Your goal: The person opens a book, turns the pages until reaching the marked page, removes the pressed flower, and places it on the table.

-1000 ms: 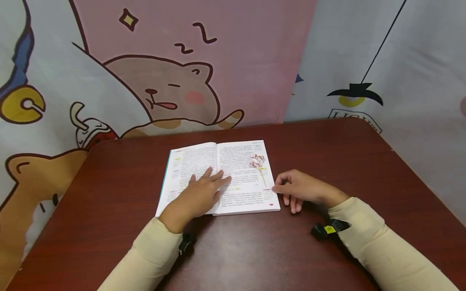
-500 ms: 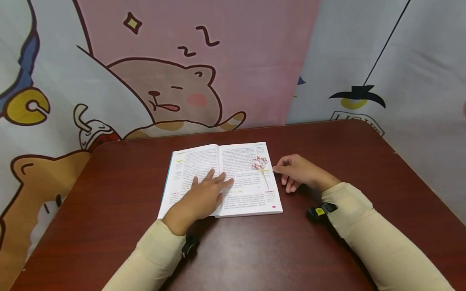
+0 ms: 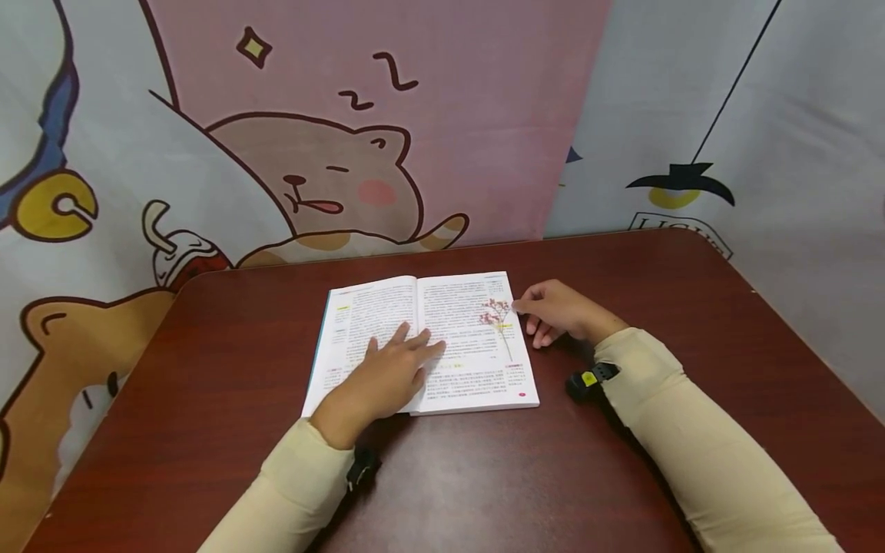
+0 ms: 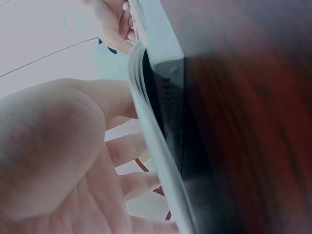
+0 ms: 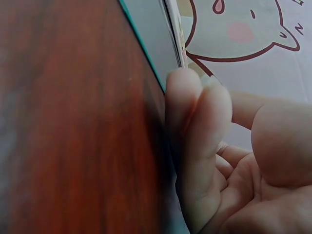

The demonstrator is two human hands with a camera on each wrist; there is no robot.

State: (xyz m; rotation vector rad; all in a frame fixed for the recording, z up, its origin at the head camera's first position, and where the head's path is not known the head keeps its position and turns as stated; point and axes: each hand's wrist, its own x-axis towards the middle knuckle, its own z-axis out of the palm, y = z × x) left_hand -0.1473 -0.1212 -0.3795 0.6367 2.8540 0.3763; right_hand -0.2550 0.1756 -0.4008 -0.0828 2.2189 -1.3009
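An open book (image 3: 456,296) lies on the table, its pages full of printed text. Across the gutter, my left hand (image 3: 383,376) rests with fingers spread, mostly on the left page. In the left wrist view the palm and fingers (image 4: 129,146) lie along the book's curved page edges (image 4: 161,146). A dried flower sprig (image 3: 496,315) with small pink blooms and a thin stem lies near the right page's outer margin. My right hand (image 3: 563,311) pinches the page at that outer edge, beside the blooms. In the right wrist view, curled fingers (image 5: 202,126) hide the thumb's contact.
The dark red-brown table (image 3: 442,476) spreads around the book. Behind it hangs a cartoon-printed cloth (image 3: 498,115). A black wrist camera (image 3: 586,384) is strapped at the right cuff, and another camera (image 3: 362,468) at the left.
My right hand has slid away from me along the page's outer edge, from below the flower stem up to beside the blooms. My left hand has stayed on the book.
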